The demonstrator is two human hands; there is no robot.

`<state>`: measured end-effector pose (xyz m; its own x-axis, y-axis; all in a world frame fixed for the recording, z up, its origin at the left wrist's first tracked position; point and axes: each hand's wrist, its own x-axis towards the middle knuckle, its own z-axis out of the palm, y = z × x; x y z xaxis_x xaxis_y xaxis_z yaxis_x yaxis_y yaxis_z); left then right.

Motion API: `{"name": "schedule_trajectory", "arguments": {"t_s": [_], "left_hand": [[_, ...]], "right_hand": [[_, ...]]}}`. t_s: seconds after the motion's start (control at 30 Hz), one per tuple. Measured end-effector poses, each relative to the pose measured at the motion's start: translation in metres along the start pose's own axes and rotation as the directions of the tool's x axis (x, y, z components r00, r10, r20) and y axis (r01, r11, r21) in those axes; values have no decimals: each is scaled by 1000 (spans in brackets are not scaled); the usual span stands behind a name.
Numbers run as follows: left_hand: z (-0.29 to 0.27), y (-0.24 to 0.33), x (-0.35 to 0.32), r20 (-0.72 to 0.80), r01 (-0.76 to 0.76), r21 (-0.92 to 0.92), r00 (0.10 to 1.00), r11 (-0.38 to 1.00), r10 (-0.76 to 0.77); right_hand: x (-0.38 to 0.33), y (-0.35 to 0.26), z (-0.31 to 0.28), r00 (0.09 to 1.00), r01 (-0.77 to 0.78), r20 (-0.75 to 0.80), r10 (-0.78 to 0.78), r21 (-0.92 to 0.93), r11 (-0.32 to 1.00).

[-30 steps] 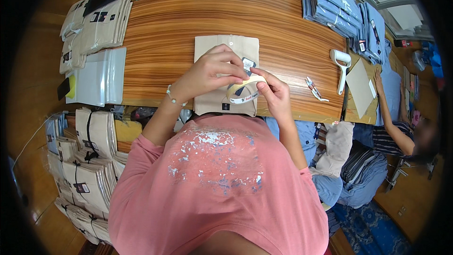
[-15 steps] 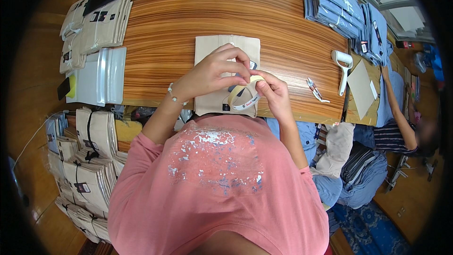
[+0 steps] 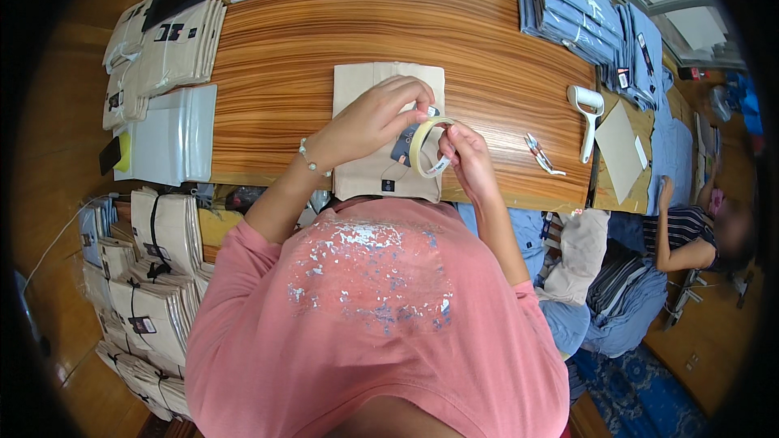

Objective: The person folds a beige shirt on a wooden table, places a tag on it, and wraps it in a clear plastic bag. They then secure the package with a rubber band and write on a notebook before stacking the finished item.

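Observation:
My right hand (image 3: 472,159) grips a roll of clear yellowish adhesive tape (image 3: 416,149) by its right side, the ring tilted up on edge. At the roll's upper rim, the thumb and fingers of my left hand (image 3: 383,116) pinch together on the tape. Whether a strip is lifted there is too small to see. Under both hands lies a folded beige garment (image 3: 350,164), flat on the table in front of me. A dark hang tag (image 3: 401,148) rests on it, partly behind the roll, and a small black label (image 3: 389,186) shows near its front edge.
On the wood-grain table (image 3: 324,8), thread snips (image 3: 542,154) and a white lint roller (image 3: 587,118) lie to the right. Blue folded garments (image 3: 572,12) stand far right, beige bundles (image 3: 180,45) and plastic sleeves (image 3: 174,142) at left. A co-worker's arm (image 3: 665,227) is at right.
The tape roll has turned more upright and shifted slightly, with my right hand a little lower. My left fingers have closed at its rim. The co-worker's hand has drawn back from the blue cloth.

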<state>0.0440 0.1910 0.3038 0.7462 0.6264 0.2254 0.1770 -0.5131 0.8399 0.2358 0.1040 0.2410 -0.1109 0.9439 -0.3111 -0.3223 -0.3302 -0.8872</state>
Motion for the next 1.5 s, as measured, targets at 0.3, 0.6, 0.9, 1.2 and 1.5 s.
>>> {"name": "schedule_trajectory", "arguments": {"t_s": [0.3, 0.6, 0.9, 1.2, 1.5], "left_hand": [[18, -4, 21, 149, 284, -92, 952, 954, -269], [22, -24, 35, 389, 231, 213, 871, 949, -299], [25, -32, 39, 375, 169, 330, 879, 929, -293], [25, -31, 34, 351, 164, 379, 885, 911, -305], [32, -31, 31, 338, 114, 394, 905, 912, -259]], "right_hand": [[7, 34, -29, 993, -82, -78, 93, 127, 989], [-13, 64, -189, 623, -470, -288, -727, -881, -55], [-23, 60, -190, 652, -426, -310, -692, -905, 3], [-6, 13, -43, 925, 123, -235, -298, -557, 822], [15, -2, -7, 951, 175, 93, -294, -948, 266]]}}
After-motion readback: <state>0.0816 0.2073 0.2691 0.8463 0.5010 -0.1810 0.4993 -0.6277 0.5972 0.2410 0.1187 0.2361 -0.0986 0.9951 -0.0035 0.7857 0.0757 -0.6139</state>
